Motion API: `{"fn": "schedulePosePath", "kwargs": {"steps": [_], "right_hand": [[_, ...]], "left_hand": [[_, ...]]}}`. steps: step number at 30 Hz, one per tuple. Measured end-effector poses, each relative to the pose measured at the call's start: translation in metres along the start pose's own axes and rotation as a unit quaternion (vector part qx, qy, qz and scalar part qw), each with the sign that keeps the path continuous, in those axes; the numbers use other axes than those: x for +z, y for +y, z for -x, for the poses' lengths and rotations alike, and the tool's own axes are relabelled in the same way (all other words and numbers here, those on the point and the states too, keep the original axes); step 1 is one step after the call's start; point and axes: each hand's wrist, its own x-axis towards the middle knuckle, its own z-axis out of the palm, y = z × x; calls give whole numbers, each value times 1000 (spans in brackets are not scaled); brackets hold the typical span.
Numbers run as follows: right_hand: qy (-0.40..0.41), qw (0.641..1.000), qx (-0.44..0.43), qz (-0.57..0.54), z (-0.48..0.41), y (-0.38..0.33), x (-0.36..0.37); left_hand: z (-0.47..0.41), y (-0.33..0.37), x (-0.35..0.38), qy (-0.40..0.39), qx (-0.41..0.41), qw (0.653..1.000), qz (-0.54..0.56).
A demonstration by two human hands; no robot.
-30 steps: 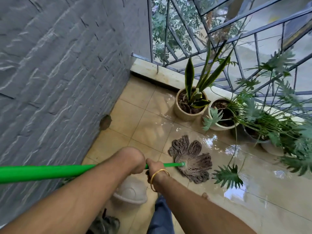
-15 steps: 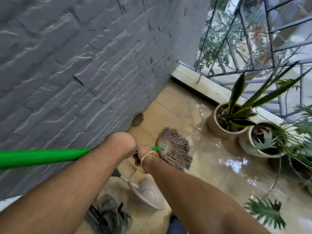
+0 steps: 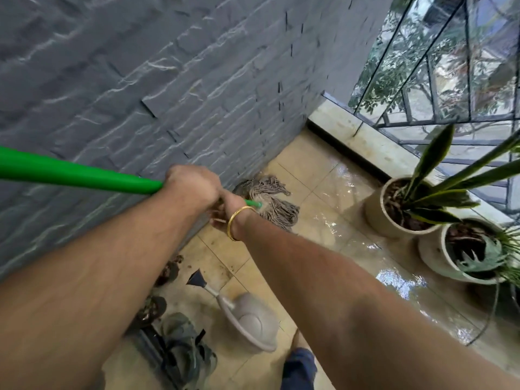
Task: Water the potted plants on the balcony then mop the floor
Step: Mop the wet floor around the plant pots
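Both hands grip the green mop handle [image 3: 73, 174]. My left hand [image 3: 194, 188] is wrapped around it higher up; my right hand [image 3: 229, 211], with a gold bangle at the wrist, holds it lower, close to the head. The beige string mop head [image 3: 271, 199] lies on the wet tan floor tiles [image 3: 332, 218], pressed against the foot of the grey stone wall [image 3: 168, 80]. At the right stand two cream pots: a snake plant pot [image 3: 377, 209] and a second potted plant [image 3: 439, 257].
A grey watering can [image 3: 247, 322] lies on the floor near my feet, spout toward the wall. Dark sandals and debris [image 3: 174, 344] sit at the wall's base. A raised ledge [image 3: 365, 136] with metal railing bounds the far side. Puddles shine beside the pots.
The mop head has swept left from beside the pots to the base of the wall. My view has swung left with it, and both hands kept their grip.
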Motion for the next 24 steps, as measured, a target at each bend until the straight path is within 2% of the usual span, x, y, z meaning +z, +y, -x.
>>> {"fn": "schedulePosePath", "kwargs": {"steps": [6, 14, 18, 21, 24], "right_hand": [[-32, 992, -43, 111, -2, -17, -29], [-59, 982, -91, 154, 12, -54, -33], [-46, 978, -109, 171, 27, -76, -42], [-28, 959, -137, 248, 36, -86, -54], [-4, 921, -187, 342, 49, -96, -58]], "left_hand": [[-22, -25, -17, -13, -15, 1000, -11], [-30, -10, -56, -10, -13, 999, -39], [-38, -8, -76, 8, -25, 995, -95], [-39, -6, -84, 10, -13, 992, -129], [-29, -12, -110, 11, -3, 993, -116]]}}
